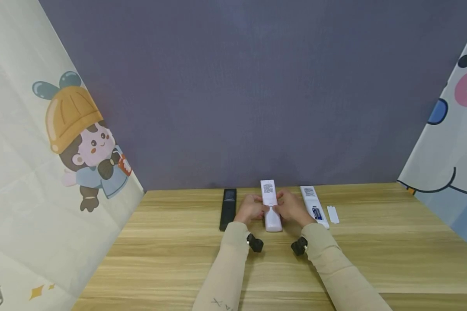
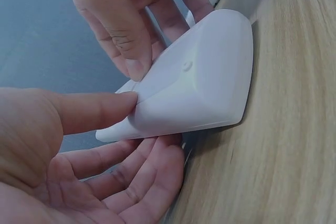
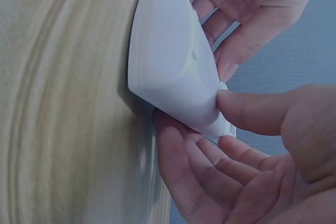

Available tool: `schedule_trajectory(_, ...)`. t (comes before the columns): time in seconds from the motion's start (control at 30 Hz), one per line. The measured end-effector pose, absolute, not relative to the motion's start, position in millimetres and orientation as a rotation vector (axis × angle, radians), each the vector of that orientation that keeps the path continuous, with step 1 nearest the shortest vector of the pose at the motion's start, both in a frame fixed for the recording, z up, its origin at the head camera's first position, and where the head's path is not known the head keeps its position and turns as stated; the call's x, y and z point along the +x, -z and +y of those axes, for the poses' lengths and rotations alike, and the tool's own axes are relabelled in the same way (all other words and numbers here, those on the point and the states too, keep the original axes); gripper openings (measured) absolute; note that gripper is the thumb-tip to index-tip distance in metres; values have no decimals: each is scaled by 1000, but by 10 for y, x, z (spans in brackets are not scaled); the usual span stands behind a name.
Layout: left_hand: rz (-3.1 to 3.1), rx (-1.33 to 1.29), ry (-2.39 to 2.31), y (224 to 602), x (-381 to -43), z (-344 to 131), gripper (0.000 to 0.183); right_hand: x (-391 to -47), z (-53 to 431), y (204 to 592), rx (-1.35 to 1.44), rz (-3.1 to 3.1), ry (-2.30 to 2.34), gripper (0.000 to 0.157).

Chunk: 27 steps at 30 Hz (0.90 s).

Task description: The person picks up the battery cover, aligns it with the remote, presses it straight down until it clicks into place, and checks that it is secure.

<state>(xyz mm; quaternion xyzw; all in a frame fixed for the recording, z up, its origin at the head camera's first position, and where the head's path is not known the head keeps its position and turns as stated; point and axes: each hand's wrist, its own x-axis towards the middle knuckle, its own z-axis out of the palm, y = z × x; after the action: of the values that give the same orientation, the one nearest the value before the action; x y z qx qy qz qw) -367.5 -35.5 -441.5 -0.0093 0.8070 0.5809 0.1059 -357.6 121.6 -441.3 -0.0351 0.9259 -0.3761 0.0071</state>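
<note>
A white remote control [image 1: 273, 222] lies back side up on the wooden table, a printed label near its far end. My left hand [image 1: 251, 209] holds its left edge, thumb pressed on the back and fingers curled along the side. From the other edge my right hand [image 1: 293, 208] grips it the same way. Both thumbs meet the back near the seam of its battery cover [image 2: 168, 80], which sits in place in the left wrist view. In the right wrist view the remote's rounded near end [image 3: 160, 40] sits close over the tabletop.
To the left lies a black remote control [image 1: 228, 211]. On the right, a second white remote [image 1: 310, 198] shows batteries [image 1: 317, 213] in its uncovered compartment, with a loose white cover [image 1: 333, 214] beside it. A dark panel [image 1: 257, 95] rises behind the table.
</note>
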Motion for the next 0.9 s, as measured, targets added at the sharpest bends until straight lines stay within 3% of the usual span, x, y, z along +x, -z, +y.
schedule_trajectory(0.9, 2561, 34, -1603, 4458, -3664, -365, 23, -3612, 1216, 4468, -104, 2736, 1261, 40)
